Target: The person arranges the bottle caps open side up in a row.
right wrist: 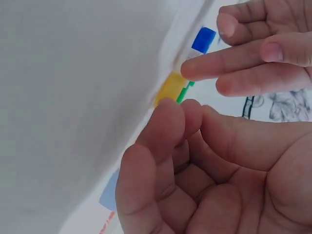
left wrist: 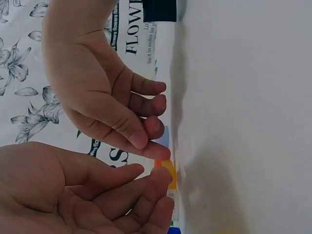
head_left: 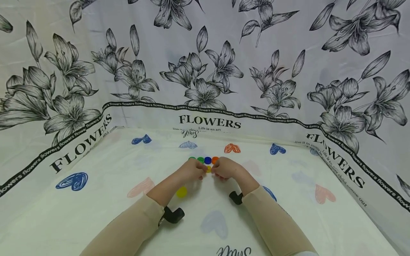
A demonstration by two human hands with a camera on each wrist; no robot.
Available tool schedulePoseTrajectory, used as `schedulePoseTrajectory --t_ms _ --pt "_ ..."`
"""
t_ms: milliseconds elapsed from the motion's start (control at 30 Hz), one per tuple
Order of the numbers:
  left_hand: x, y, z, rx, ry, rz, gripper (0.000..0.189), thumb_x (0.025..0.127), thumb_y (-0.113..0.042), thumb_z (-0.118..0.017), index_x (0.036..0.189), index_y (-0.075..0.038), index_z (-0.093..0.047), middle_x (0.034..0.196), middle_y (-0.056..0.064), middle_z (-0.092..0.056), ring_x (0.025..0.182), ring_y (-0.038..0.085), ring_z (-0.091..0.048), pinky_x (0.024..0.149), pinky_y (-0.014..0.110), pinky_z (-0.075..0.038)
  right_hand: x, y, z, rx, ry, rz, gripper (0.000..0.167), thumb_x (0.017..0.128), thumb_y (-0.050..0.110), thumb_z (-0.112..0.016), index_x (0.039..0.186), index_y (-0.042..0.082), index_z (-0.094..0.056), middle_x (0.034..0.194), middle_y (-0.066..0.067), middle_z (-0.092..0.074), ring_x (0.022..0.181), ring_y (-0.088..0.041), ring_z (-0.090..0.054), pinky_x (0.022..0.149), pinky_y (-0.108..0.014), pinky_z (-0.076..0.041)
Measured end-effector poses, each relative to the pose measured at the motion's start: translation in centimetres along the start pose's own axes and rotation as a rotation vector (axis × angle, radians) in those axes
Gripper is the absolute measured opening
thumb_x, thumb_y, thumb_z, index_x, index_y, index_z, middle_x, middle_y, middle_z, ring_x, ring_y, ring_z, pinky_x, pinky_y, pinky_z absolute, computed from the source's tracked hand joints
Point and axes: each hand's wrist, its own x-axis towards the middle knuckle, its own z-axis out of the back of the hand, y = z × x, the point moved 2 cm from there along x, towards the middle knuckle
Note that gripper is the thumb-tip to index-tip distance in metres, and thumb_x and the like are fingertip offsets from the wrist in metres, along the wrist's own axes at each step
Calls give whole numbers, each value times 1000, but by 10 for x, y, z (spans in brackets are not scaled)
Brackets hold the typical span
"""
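A small yellow disc (head_left: pixel 209 169) lies on the white cloth between my hands. My left hand (head_left: pixel 193 170) is at its left, my right hand (head_left: pixel 225 169) at its right. In the right wrist view, the yellow disc (right wrist: pixel 170 89) appears side-on, with a left fingertip at one edge and a right fingertip at the other. Neither hand visibly pinches it. Just behind stands a row of discs: green ones (head_left: pixel 200 160), a blue one (head_left: pixel 208 160) and an orange one (head_left: pixel 215 160), partly covered by the hands.
Nearer me, beside the left forearm, is another yellow disc (head_left: pixel 181 192). Black wrist mounts (head_left: pixel 174 215) stick out below both wrists. The cloth (head_left: pixel 179 234) has printed hearts, and a flower-printed curtain (head_left: pixel 205 96) rises behind and at the sides.
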Motion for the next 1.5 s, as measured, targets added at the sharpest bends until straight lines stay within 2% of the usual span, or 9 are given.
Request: schedulePoseTrajectory --t_ms 167,300,467,600,700,900,1067,1233,1500 --pt "-3 -2 15 43 48 -46 28 101 -5 -57 123 3 -71 106 10 -74 84 22 -66 77 30 -51 -1 4 0 -6 -1 -1 24 105 17 -58 116 0 -72 82 -8 -65 70 -18 -59 65 -29 -54" --pt "-9 -4 36 213 104 -52 25 102 -8 -58 121 1 -71 98 10 -74 85 25 -66 83 37 -55 -4 6 1 -46 -8 -14 22 104 17 -60 114 2 -73 84 -7 -66 73 -18 -61 67 -29 -53" --pt "-25 -1 48 560 188 136 21 102 -22 -63 113 -6 -70 85 8 -71 78 25 -66 78 38 -54 -7 7 -2 -92 13 -11 18 101 20 -65 104 5 -74 82 -5 -66 73 -19 -61 69 -31 -54" --pt "-32 1 41 662 254 260 26 102 -28 -63 114 -6 -65 76 11 -71 68 28 -69 72 38 -55 -8 10 -2 -132 8 5 18 101 22 -66 98 6 -75 79 -5 -65 71 -19 -61 68 -31 -53" --pt "-31 -1 30 607 317 219 19 102 -24 -61 111 -7 -64 76 10 -72 65 26 -69 68 35 -53 -9 11 -2 -150 -2 4 19 101 23 -66 97 6 -75 77 -5 -65 70 -20 -60 66 -31 -51" --pt "-24 -4 7 385 378 -19 11 98 -14 -66 109 -13 -65 81 3 -73 69 21 -66 66 33 -50 -14 11 -1 -197 67 -7 7 95 17 -74 94 11 -74 82 -3 -66 73 -21 -62 69 -33 -53" --pt "-17 -3 -8 318 335 -125 27 85 -5 -81 106 -12 -66 89 1 -67 78 20 -62 73 32 -51 -22 12 -9 -282 214 -73 15 83 17 -86 88 13 -72 76 -3 -61 73 -20 -58 72 -36 -50" --pt "-14 0 -21 370 254 -224 24 84 -4 -80 101 -10 -65 87 -1 -63 81 18 -59 76 32 -52 -26 14 -20 -311 206 -71 32 77 28 -92 91 11 -69 76 -3 -60 71 -21 -59 70 -34 -49" --pt "-7 6 -21 210 233 -154 13 92 -10 -75 104 -6 -76 86 -1 -69 74 18 -61 70 31 -52 -24 12 -6 -308 210 3 16 86 23 -85 87 11 -75 67 -4 -61 63 -19 -56 64 -31 -46"
